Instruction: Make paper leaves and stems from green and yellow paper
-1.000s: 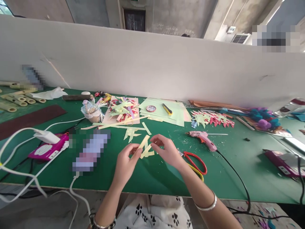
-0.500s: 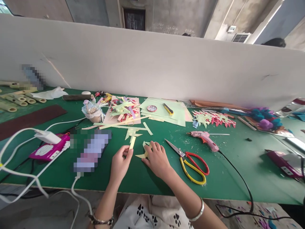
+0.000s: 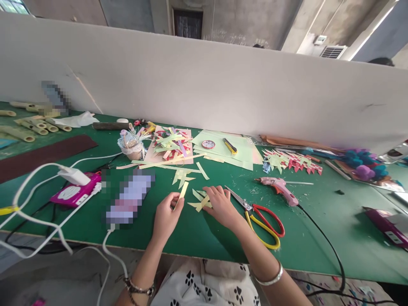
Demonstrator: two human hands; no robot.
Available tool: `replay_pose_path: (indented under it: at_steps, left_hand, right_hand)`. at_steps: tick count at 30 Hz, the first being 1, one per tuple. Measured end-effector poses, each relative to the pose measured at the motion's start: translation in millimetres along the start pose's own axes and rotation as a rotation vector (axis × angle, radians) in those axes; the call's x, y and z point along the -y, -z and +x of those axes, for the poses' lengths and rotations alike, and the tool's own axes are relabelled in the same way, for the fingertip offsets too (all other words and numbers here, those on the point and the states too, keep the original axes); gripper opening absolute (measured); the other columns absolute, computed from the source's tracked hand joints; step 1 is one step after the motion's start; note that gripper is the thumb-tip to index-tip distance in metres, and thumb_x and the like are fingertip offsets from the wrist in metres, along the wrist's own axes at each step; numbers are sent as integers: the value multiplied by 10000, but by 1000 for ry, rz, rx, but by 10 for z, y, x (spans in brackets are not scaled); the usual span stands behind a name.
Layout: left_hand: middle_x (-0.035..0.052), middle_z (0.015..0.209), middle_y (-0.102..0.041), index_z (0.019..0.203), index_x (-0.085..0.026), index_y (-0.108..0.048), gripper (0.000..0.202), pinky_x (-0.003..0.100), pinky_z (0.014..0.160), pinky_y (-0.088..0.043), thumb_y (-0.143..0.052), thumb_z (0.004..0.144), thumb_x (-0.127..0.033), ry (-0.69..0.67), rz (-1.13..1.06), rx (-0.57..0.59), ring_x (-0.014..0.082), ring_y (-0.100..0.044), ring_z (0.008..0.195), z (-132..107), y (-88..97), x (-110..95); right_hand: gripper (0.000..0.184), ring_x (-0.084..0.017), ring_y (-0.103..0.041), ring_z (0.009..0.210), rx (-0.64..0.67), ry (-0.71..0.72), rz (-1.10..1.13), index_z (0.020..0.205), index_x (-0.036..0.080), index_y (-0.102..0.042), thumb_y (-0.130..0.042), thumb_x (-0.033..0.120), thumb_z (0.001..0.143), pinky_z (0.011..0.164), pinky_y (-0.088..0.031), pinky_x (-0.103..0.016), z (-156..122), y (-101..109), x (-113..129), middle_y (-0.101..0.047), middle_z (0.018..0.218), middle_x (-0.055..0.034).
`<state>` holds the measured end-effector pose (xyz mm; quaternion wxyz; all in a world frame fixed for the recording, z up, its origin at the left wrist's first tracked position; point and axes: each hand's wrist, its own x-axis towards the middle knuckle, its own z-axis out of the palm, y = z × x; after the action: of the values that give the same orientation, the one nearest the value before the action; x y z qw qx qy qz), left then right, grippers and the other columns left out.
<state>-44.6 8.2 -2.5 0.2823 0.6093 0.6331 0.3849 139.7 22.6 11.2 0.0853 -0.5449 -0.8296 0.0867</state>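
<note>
The left hand [image 3: 168, 214] had its thumb and fingertips clamped on a short yellow strip [image 3: 184, 190], whose free end pointed up and away from the fingers. The right hand [image 3: 223, 208] lay low, palm down, its thumb and forefinger apart, at the near right part of a folded cluster of pale strips [image 3: 199, 205]. These fingers covered some of the cluster, and whether they pressed on it could not be told. The cluster lay on the green table [image 3: 204, 238], between the two sets of fingers.

Just beyond the left fingertips was a second pale folded piece [image 3: 181, 176], with a loose strip [image 3: 203, 171] to its right. Scissors [image 3: 248, 207] lay just right of the right hand, blades toward its knuckles and handles beside the forearm, taking up the space on that side. Past them rested a pink glue gun [image 3: 280, 187].

Farther out from both hands were a heap of cut strips [image 3: 172, 144] and pale green sheets [image 3: 239, 159] bearing a tape roll [image 3: 208, 145] and a yellow cutter knife [image 3: 230, 146]. Left of the left fingers, a pixelated flat object [image 3: 130, 197] lay near, with a magenta power strip [image 3: 68, 195] beyond it.
</note>
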Motion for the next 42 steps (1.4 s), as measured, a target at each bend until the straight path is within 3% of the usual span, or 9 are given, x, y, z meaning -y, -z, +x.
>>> replay_pose_path:
  at_steps: [6,13,21,24,29,32,35,39,42]
  left_hand:
    - [13,670,-580,783,-204,-539,233,229,511,-388,-475,788,-428,8,-46,-3,155,-550,580,-11,-6,6]
    - [24,720,-612,836,-197,-454,219,262,553,-432,-487,788,-409,91,-293,73,174,-612,611,-8,11,-35]
    - [12,784,-600,978,-184,-447,257,247,554,-391,-450,810,-379,202,-601,91,123,-556,582,-5,-21,-158]
    - [-26,731,-514,989,-189,-497,255,219,544,-355,-476,807,-367,272,-740,57,82,-452,550,34,-98,-204]
    - [-23,718,-503,1008,-206,-568,346,212,555,-343,-542,783,-467,295,-886,212,81,-429,564,73,-274,-327]
    - [56,920,-594,1057,-193,-575,435,234,672,-390,-571,755,-506,328,-1002,262,165,-542,835,48,-362,-405]
    - [87,994,-608,1014,-173,-598,438,254,723,-395,-578,741,-516,405,-1011,177,223,-533,971,18,-418,-448]
    - [13,711,-562,857,-169,-594,376,227,574,-382,-588,722,-519,438,-1046,80,141,-536,692,9,-429,-455]
    - [-51,547,-390,744,-164,-550,358,211,468,-313,-590,722,-519,397,-1085,72,71,-386,486,13,-398,-436]
  right_hand:
    - [291,-249,-478,1002,39,-7,-74,1111,147,-510,-488,120,823,852,-358,-403,149,-14,42,-581,1028,-117]
    - [251,-245,-507,907,55,38,-45,847,103,-598,-433,-51,737,642,-412,-282,240,13,123,-594,893,-160]
    - [180,-155,-559,687,-79,-55,245,757,153,-577,-417,113,828,555,-392,-230,333,109,-100,-606,731,-48]
    - [177,-125,-567,648,-135,-113,568,889,162,-554,-442,291,840,555,-416,-220,307,184,-92,-619,744,-20]
    - [240,-131,-544,624,-80,-188,1342,709,169,-557,-621,396,666,580,-428,-259,255,229,85,-585,703,-17]
    - [151,-147,-526,737,-225,-145,1182,659,175,-605,-603,325,677,653,-433,-276,229,183,176,-529,792,-32]
    - [137,-144,-479,730,-331,-90,892,682,192,-642,-530,247,740,656,-430,-280,179,146,234,-442,758,-21]
    - [244,-125,-471,682,-268,49,802,688,193,-635,-443,257,824,590,-447,-254,121,179,287,-413,789,-27]
    - [156,-114,-490,677,-226,79,796,784,199,-623,-475,244,805,582,-453,-241,152,233,270,-464,847,-29]
